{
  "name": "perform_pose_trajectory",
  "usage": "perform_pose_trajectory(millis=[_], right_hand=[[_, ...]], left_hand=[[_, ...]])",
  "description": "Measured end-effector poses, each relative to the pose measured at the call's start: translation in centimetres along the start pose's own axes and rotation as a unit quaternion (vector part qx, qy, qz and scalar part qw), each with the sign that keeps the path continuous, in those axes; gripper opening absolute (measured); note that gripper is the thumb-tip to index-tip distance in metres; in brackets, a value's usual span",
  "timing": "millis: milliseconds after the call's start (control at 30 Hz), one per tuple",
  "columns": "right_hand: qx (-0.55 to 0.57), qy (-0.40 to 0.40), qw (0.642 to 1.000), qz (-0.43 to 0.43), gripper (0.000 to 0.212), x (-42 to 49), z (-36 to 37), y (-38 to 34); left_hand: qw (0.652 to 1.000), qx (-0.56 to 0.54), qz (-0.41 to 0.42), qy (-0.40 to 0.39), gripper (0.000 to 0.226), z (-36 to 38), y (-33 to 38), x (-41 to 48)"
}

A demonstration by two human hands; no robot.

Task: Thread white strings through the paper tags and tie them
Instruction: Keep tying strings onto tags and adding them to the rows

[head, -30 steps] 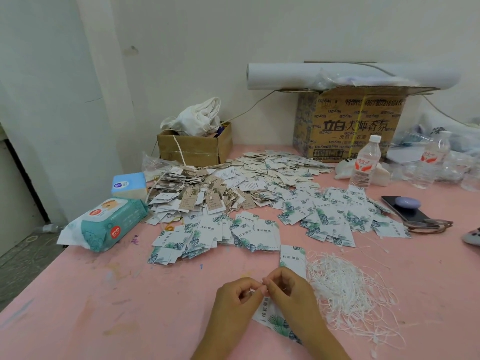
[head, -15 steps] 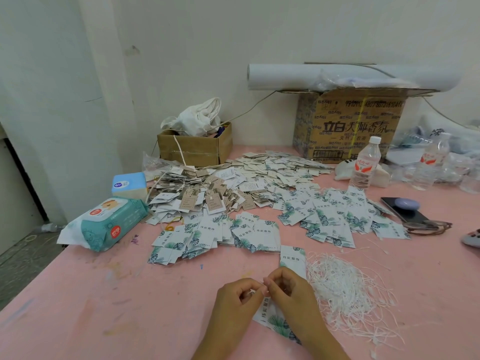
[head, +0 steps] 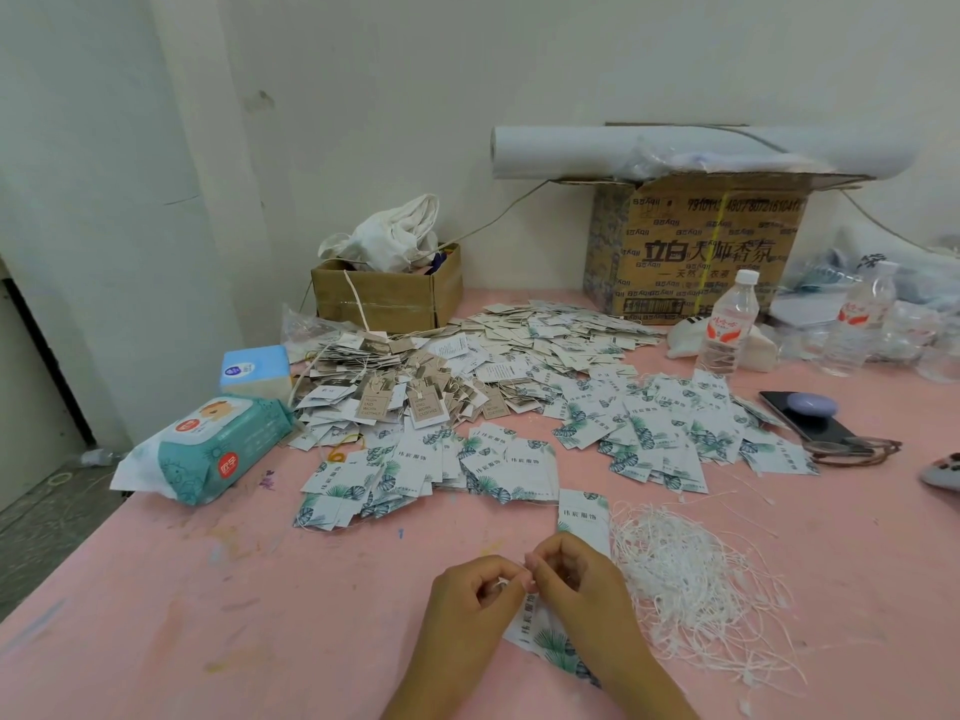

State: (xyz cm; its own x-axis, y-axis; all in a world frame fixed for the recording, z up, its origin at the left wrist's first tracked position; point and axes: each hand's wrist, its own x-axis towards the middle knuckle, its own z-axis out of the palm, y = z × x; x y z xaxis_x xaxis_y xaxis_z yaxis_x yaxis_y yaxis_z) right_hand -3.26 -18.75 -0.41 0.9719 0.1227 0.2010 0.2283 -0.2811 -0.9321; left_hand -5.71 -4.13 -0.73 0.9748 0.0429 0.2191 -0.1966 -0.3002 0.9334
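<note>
My left hand (head: pixel 470 597) and my right hand (head: pixel 576 584) meet at the near edge of the pink table (head: pixel 208 615). Their fingertips pinch a short white string (head: pixel 503 583) between them. Under my right hand lies a leaf-printed paper tag (head: pixel 543 636), partly hidden. A second tag (head: pixel 583 517) lies just beyond my hands. To the right sits a loose heap of white strings (head: pixel 691 579). Many leaf-printed tags (head: pixel 639 433) and brown and white tags (head: pixel 415 392) spread across the middle of the table.
A wet-wipe pack (head: pixel 208 449) and a tissue box (head: pixel 254 368) lie at the left. Two cardboard boxes (head: pixel 387 298) (head: pixel 696 246) stand by the wall. Water bottles (head: pixel 727 324), a phone (head: pixel 802 413) and glasses (head: pixel 852 449) sit at the right.
</note>
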Motion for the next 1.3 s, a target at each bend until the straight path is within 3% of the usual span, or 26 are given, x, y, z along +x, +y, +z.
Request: perform_pose_trajectory(millis=[433, 933, 1300], right_hand=[[0.003, -0.012, 1.000, 0.000, 0.015, -0.1, 0.1, 0.0], [0.054, -0.034, 0.998, 0.002, 0.016, -0.3, 0.0, -1.1], [0.022, 0.001, 1.000, 0.011, 0.020, -0.1, -0.2, -1.0]], left_hand=[[0.999, 0.011, 0.009, -0.035, 0.020, 0.3, 0.3, -0.4], [1.000, 0.001, 0.002, -0.023, 0.024, 0.0, 0.7, -0.3], [1.000, -0.017, -0.009, -0.023, 0.026, 0.1, 0.7, -0.3]])
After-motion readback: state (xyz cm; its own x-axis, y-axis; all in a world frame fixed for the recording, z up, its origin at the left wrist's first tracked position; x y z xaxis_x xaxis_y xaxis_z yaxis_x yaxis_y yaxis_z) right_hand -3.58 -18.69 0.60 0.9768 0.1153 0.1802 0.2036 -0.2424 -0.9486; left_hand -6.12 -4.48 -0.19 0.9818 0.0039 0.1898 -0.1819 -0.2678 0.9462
